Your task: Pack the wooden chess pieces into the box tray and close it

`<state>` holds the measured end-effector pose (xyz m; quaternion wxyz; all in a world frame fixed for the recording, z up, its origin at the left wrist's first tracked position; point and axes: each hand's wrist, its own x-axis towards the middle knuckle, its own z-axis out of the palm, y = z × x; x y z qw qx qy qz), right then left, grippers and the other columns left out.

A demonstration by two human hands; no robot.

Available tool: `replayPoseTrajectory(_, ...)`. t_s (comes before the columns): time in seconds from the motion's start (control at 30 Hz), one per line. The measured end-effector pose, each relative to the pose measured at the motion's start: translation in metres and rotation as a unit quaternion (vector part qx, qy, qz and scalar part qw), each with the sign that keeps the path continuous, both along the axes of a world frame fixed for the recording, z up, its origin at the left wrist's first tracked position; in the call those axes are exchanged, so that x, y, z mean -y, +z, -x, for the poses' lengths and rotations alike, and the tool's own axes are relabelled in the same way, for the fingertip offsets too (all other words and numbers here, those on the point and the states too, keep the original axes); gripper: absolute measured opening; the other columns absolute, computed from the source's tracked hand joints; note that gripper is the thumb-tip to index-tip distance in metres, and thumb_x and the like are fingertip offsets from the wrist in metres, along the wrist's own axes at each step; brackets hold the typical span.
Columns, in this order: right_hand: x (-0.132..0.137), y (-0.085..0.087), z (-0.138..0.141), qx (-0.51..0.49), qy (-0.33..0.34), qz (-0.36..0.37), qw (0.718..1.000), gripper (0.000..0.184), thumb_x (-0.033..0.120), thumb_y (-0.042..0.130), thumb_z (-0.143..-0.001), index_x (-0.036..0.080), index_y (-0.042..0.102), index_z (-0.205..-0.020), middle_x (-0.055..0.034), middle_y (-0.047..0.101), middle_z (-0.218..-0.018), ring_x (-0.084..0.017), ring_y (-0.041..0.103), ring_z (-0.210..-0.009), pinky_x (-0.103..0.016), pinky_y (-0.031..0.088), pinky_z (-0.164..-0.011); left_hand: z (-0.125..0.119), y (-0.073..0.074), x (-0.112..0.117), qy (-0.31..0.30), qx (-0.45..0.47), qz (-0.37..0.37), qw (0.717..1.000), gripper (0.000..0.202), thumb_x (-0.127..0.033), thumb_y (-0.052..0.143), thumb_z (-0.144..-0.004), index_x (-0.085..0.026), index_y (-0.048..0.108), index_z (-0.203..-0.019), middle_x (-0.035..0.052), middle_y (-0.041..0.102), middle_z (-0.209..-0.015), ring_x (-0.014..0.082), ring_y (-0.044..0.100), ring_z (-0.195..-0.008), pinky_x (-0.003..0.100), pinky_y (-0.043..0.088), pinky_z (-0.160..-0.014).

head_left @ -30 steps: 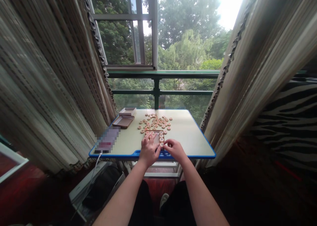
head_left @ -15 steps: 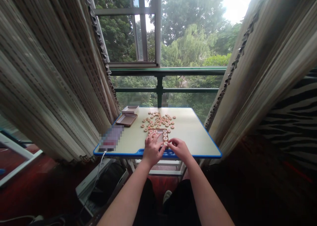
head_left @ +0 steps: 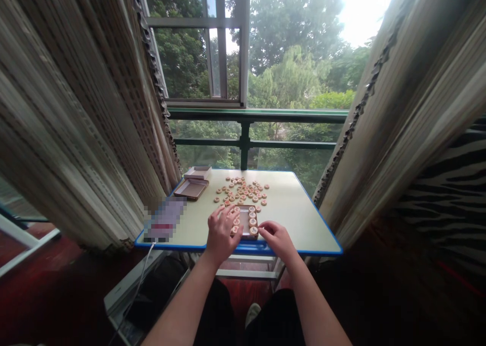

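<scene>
A small brown tray (head_left: 246,222) with several round wooden discs in it lies near the front edge of the pale table (head_left: 296,219). My left hand (head_left: 220,230) rests on the tray's left side, fingers spread and flat over the discs. At the tray's front right corner my right hand (head_left: 278,238) has its fingers curled in a pinch beside a disc (head_left: 253,230); what it holds, if anything, is too small to make out. Several loose wooden discs (head_left: 243,187) lie scattered farther back on the table.
Two brown box parts (head_left: 193,183) sit at the table's back left. A blurred flat object (head_left: 165,218) with a cable lies at the front left. Curtains hang close on both sides. A green railing and open window stand behind the table.
The tray now lies nearer the table's front edge. My left hand has shifted left and spread flat; my right hand has drawn back to the tray's front right corner.
</scene>
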<state>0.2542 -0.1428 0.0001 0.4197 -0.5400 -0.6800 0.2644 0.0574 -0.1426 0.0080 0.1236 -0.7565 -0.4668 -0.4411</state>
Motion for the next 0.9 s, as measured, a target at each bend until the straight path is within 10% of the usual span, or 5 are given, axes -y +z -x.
replayPoseTrajectory(0.3, -0.029, 0.025, -0.005, -0.049, 0.086, 0.085, 0.991, 0.024, 0.037, 0.057, -0.074, 0.017, 0.066, -0.081, -0.0049, 0.067, -0.079, -0.018, 0.060, -0.074, -0.028, 0.046, -0.068, 0.055, 0.036, -0.104, 0.018, -0.073, 0.098, 0.992, 0.021, -0.015, 0.054, -0.075, -0.021, 0.067, -0.091, 0.0074, 0.063, -0.107, 0.0303, 0.045, -0.111, 0.047, 0.037, -0.095)
replayPoseTrajectory(0.5, -0.108, 0.044, 0.006, 0.082, 0.087, -0.022, 0.993, 0.016, 0.028, 0.054, -0.077, 0.018, 0.067, -0.075, -0.0046, 0.065, -0.077, -0.015, 0.056, -0.067, -0.027, 0.044, -0.063, 0.052, 0.013, -0.172, -0.015, 0.033, 0.110, 0.993, 0.030, -0.005, 0.042, -0.077, -0.015, 0.066, -0.093, 0.0084, 0.066, -0.095, 0.0206, 0.057, -0.096, 0.036, 0.045, -0.091)
replayPoseTrajectory(0.7, -0.155, 0.023, 0.010, 0.163, 0.038, -0.203, 0.965, 0.015, 0.025, 0.051, -0.083, 0.018, 0.063, -0.076, -0.0039, 0.060, -0.069, -0.015, 0.054, -0.067, -0.028, 0.042, -0.067, 0.056, -0.025, -0.170, 0.076, 0.170, 0.108, 0.976, 0.045, 0.002, 0.034, -0.071, -0.015, 0.064, -0.099, 0.0073, 0.065, -0.101, 0.0193, 0.058, -0.101, 0.035, 0.045, -0.093)
replayPoseTrajectory(0.9, -0.148, 0.007, -0.003, 0.136, 0.018, -0.234, 0.963, 0.006, 0.019, 0.054, -0.081, 0.017, 0.060, -0.082, -0.0006, 0.055, -0.061, -0.014, 0.047, -0.059, -0.028, 0.040, -0.062, 0.056, -0.028, -0.156, 0.090, 0.198, 0.193, 0.957, 0.043, 0.000, 0.033, -0.075, -0.015, 0.062, -0.103, 0.0073, 0.064, -0.107, 0.0178, 0.057, -0.104, 0.035, 0.044, -0.096)
